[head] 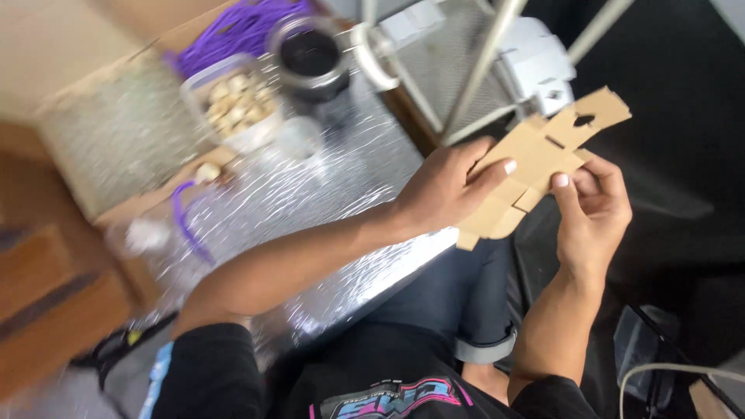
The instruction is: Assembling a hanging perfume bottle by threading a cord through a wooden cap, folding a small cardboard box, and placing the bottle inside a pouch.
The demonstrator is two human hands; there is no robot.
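Both my hands hold a flat die-cut brown cardboard blank (543,159) with flaps and a hanging hole at its top end, raised above my lap. My left hand (446,190) grips its left side, thumb laid across the face. My right hand (594,209) pinches its right edge, thumb on the front. The blank is tilted, its top end pointing up and right.
A table covered in silver foil-like sheet (310,209) lies to my left. On it stand a clear tub of pale small pieces (233,101), a dark jar (310,58), purple cords (240,31) and a small cup (299,136). A metal frame (481,62) rises ahead.
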